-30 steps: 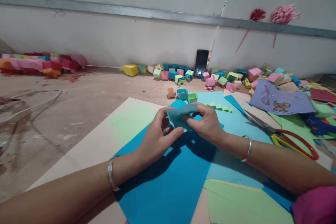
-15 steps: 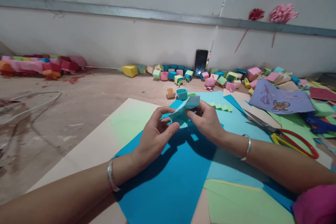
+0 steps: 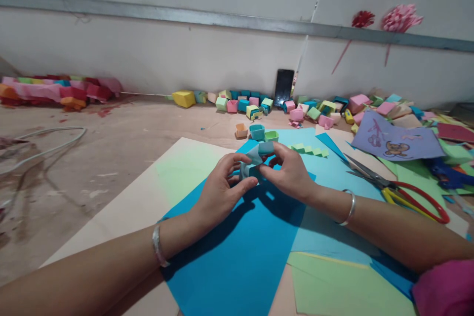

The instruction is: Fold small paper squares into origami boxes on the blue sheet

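Between both hands is a small folded piece of light blue paper [image 3: 255,157], held above a dark blue paper sheet [image 3: 237,256]. My left hand [image 3: 221,180] grips its left side, thumb in front and fingers behind. Fingers of my right hand [image 3: 291,173] pinch the right side near a raised flap. My fingers partly hide the folds. Just beyond stand three little open paper boxes: a peach one [image 3: 241,131], a teal one [image 3: 256,132] and a green one [image 3: 271,136]. A zigzag-cut green paper strip [image 3: 310,150] lies right of my right hand.
Scissors [image 3: 392,187] with red and yellow handles lie at right, near a purple drawn-on paper [image 3: 398,137]. A phone [image 3: 284,87] leans on the wall among several folded paper cubes [image 3: 242,105]. A white cable [image 3: 55,132] curls at left. Green paper [image 3: 344,286] lies in front.
The light blue paper has been tilted and lowered slightly, its upper flap now folded more toward me. Both hands have shifted a little, and the green box behind shows more fully.
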`<action>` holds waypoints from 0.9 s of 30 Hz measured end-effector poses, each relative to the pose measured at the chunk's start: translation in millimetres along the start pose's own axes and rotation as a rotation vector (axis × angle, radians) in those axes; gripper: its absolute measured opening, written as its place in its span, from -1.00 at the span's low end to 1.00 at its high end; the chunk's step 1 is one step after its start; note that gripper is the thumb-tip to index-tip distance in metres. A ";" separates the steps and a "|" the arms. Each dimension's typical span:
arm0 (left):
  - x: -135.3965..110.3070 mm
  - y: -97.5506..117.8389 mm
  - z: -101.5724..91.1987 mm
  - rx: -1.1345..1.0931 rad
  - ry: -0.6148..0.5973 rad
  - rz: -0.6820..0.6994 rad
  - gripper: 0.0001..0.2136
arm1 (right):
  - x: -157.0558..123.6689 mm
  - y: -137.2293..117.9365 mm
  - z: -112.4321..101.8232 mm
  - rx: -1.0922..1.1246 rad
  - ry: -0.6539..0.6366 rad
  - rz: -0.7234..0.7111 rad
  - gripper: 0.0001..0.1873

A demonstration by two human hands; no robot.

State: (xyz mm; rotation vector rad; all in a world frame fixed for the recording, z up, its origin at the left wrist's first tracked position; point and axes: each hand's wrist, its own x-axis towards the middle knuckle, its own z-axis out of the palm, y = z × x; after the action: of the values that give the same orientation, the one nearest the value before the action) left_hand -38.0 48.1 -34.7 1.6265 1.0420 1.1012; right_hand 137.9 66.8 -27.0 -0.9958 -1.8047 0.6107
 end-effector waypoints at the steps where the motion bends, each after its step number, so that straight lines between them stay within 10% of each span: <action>1: 0.6 -0.6 0.2 -0.029 0.002 -0.015 -0.73 | -0.3 -0.2 -0.3 -0.014 -0.002 -0.022 -0.77; 27: -0.2 7.4 1.7 -0.495 0.043 -0.261 -0.79 | -2.2 -2.5 -7.5 0.086 -0.032 -0.227 -0.82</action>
State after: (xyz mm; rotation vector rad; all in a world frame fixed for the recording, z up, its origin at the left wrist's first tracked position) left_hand -35.3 45.7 -28.0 1.0482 0.8893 1.1115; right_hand 144.3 63.5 -23.0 -0.7146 -1.8711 0.5595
